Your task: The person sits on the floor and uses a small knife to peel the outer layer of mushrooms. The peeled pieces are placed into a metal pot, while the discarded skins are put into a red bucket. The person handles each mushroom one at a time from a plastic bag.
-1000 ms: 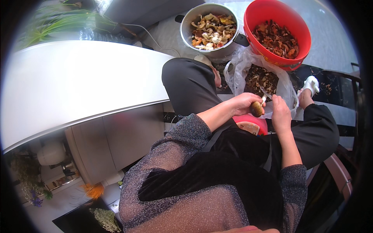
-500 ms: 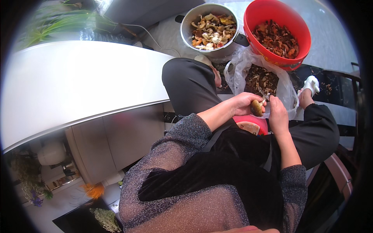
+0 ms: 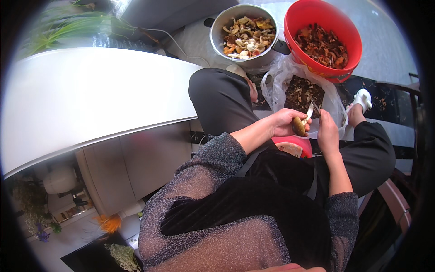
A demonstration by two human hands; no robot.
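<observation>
Left hand (image 3: 284, 122): fingers curled round brown-capped mushroom (image 3: 298, 127). Right hand (image 3: 328, 133): fingers closed, apparently on small blade (image 3: 316, 108).

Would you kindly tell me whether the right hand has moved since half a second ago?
Yes, slightly: the right hand has shifted rightward and forward, judged against the red bucket.

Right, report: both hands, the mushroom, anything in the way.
Left hand holds brown-capped mushroom, pale stem pointing away. Right hand beside it, apparently gripping a thin blade. Nothing visibly blocking; open plastic bag just beyond.
</observation>
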